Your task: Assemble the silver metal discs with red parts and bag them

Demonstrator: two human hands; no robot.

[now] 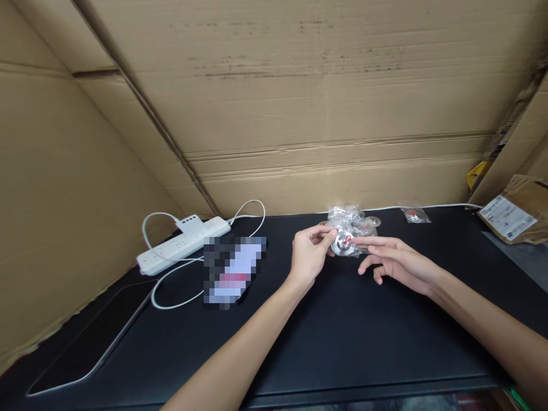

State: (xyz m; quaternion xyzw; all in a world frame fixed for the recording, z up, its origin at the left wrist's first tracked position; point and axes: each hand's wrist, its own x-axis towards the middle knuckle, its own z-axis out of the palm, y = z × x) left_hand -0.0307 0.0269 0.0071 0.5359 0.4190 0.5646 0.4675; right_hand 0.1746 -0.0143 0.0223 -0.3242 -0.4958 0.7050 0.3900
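Note:
A small round silver metal disc with a red mark (343, 242) sits between my two hands above the black table (334, 331). My left hand (309, 254) pinches its left edge with thumb and fingers. Fingertips of my right hand (396, 260) touch its right edge, the other fingers spread loose. Just behind the disc lies a crumpled pile of clear plastic bags (349, 220) holding more silver discs.
A white power strip (182, 245) with white cables lies at the back left, next to a blurred-out flat object (233, 271). A small clear bag (414, 215) lies at the back right. A brown parcel with a label (511, 217) sits far right. Cardboard walls enclose the table.

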